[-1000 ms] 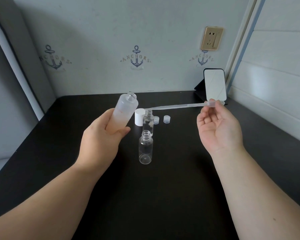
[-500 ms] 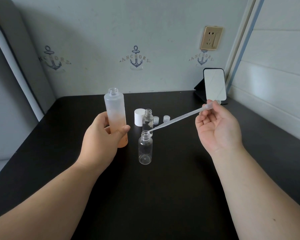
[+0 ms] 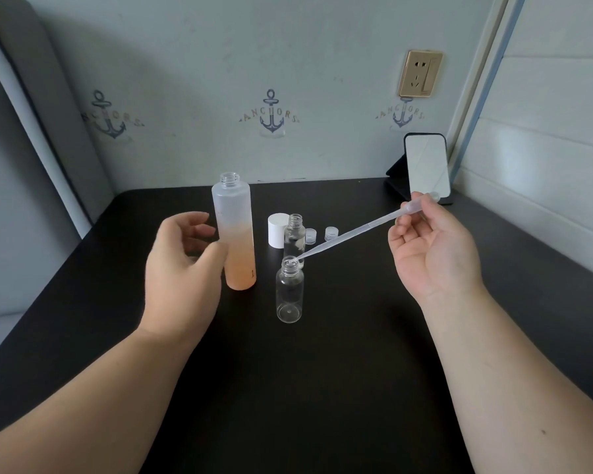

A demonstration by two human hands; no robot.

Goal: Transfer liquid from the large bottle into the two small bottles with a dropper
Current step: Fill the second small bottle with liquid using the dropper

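The large frosted bottle, uncapped and orange toward its base, stands upright on the black table. My left hand is beside it with fingers loosened, thumb near its side, holding nothing. My right hand pinches the bulb of a clear plastic dropper, whose tip rests at the mouth of the nearer small clear bottle. The second small bottle stands just behind it, uncapped.
A white cap stands behind the small bottles, and two small clear caps lie to its right. A phone leans on a stand at the back right corner. A wall socket is above it.
My left hand set the large bottle upright on the table and released it. My right hand swung the dropper tip down to the mouth of the nearer small bottle.
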